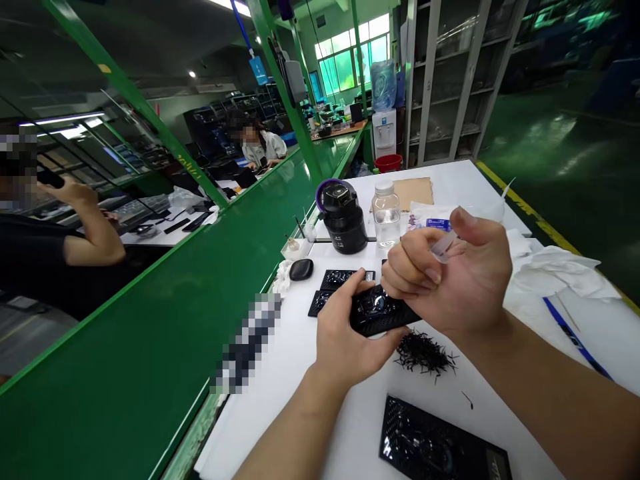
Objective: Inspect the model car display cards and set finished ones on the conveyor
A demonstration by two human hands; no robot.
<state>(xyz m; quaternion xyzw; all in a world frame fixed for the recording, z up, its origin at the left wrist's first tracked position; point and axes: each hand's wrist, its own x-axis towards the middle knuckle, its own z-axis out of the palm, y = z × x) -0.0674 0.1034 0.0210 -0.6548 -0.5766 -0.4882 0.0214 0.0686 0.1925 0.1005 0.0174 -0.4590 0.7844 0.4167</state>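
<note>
My left hand (345,333) grips a glossy black moulded panel (373,320) by its near end, thumb on one side and fingers on the other. Curled above the panel's far end, my right hand (455,280) pinches a small translucent plastic piece (444,248); its full shape is hidden by the fingers. Below the hands lies a pile of thin black strips (425,352), with one loose strip (468,400) apart from it. Another black panel (440,440) rests at the table's near side. More such panels (345,279) lie beyond my left hand.
A black jug (345,220) and a clear bottle (386,217) stand at the back, near cardboard (413,190). White cloths (560,267) and a blue strip (575,340) lie right. A black oval case (301,269) sits left, beside the green partition (200,287). Two people are beyond it.
</note>
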